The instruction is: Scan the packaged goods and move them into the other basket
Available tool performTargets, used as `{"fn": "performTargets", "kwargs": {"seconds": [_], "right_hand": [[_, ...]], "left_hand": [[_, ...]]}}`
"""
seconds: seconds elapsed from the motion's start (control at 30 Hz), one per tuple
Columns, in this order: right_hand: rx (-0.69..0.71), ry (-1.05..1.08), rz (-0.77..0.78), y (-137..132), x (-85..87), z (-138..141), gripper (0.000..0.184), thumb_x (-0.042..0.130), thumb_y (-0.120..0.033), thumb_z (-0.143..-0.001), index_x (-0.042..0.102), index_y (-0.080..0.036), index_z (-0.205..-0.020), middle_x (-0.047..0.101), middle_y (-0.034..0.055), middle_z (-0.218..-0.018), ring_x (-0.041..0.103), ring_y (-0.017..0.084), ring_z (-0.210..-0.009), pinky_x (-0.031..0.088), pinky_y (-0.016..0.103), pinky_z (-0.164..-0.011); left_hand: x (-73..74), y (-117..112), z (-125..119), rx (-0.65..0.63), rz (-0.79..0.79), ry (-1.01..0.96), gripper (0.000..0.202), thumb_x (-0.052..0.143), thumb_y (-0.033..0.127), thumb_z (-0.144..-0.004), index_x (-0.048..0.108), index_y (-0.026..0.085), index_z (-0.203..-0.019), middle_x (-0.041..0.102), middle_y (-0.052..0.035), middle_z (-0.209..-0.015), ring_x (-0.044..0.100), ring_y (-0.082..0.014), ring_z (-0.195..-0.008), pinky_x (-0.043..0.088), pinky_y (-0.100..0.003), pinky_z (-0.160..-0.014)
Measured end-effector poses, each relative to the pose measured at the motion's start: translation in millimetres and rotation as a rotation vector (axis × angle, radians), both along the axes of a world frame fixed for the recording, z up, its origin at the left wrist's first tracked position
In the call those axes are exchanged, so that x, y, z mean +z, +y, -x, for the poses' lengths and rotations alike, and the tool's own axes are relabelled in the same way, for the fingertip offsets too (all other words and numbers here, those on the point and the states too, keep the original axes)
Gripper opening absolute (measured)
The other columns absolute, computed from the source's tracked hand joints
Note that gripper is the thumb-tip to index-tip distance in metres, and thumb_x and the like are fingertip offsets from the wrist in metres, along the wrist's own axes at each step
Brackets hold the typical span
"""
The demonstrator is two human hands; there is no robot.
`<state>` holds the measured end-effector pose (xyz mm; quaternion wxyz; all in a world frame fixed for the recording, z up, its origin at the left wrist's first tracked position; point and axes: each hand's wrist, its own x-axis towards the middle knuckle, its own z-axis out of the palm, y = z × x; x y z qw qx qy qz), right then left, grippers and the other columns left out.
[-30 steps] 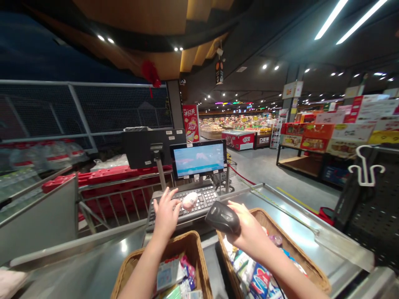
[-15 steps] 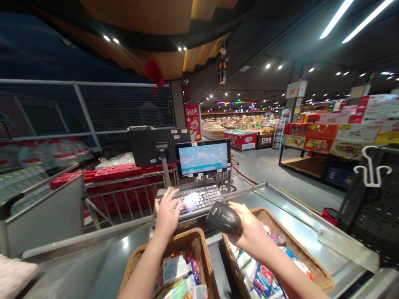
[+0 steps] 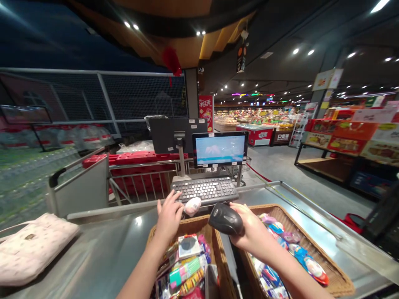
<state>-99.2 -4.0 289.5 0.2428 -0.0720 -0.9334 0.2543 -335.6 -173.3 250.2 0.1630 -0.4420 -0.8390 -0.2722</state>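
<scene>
My left hand [image 3: 170, 216] is over the near edge of a wicker basket [image 3: 199, 221], and its fingertips hold a small pale egg-shaped packet [image 3: 192, 206] just in front of a black keyboard [image 3: 204, 190]. My right hand [image 3: 251, 230] grips a black handheld barcode scanner [image 3: 226, 219]. Below it, a second wicker basket [image 3: 307, 234] holds colourful packaged goods, including blue and orange wrapped items. The left basket is also filled with small packaged goods, and my forearms hide part of both baskets.
A pale quilted handbag [image 3: 31, 251] lies on the steel counter [image 3: 109, 230] at the left. A checkout screen [image 3: 220, 149] stands behind the keyboard. Railings and red crates lie beyond, with store displays at the right.
My head view has shifted, showing more of both baskets and the handbag. The egg-shaped packet stays at my left fingertips, and the scanner stays in my right hand.
</scene>
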Motion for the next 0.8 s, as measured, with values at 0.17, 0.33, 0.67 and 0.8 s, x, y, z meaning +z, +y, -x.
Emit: {"fn": "performTargets", "kwargs": {"seconds": [0.17,0.33,0.67,0.8], "right_hand": [[0.08,-0.03,0.005,-16,-12.7,10,0.04,0.059,-0.011,-0.061,0.069,-0.022,-0.098,0.065,0.0086,-0.113,0.05,0.03,-0.122,0.037,0.048,-0.108],[0.124,-0.09,0.042,-35,-20.9,18,0.038,0.058,-0.01,-0.06,0.069,-0.021,-0.095,0.066,0.0083,-0.109,0.054,0.029,-0.115,0.04,0.046,-0.104],[0.231,-0.167,0.137,-67,-36.8,25,0.049,0.06,-0.01,-0.06,0.065,-0.021,-0.108,0.065,0.0073,-0.114,0.055,0.026,-0.112,0.042,0.042,-0.101],[0.242,-0.188,0.16,-72,-41.2,26,0.05,0.061,-0.012,-0.061,0.065,-0.02,-0.11,0.064,0.0091,-0.12,0.054,0.028,-0.118,0.035,0.045,-0.108]], "left_hand": [[-18.8,-36,-6,0.007,0.063,-0.051,0.026,0.043,0.02,-0.088,0.065,0.023,-0.074,0.056,-0.0042,-0.138,0.033,-0.0294,-0.14,0.013,-0.072,-0.108],[-38.4,-74,-14,-0.019,0.152,-0.099,0.026,0.043,0.019,-0.088,0.066,0.023,-0.075,0.058,-0.0051,-0.134,0.037,-0.029,-0.138,0.01,-0.071,-0.109],[-72.8,-129,-34,-0.177,0.375,-0.256,0.022,0.048,0.018,-0.087,0.067,0.025,-0.08,0.057,-0.0016,-0.135,0.036,-0.0288,-0.138,0.009,-0.069,-0.112],[-80.7,-135,-43,-0.257,0.498,-0.315,0.018,0.055,0.015,-0.08,0.068,0.025,-0.074,0.056,0.0003,-0.137,0.034,-0.0301,-0.139,0.01,-0.067,-0.113]]}}
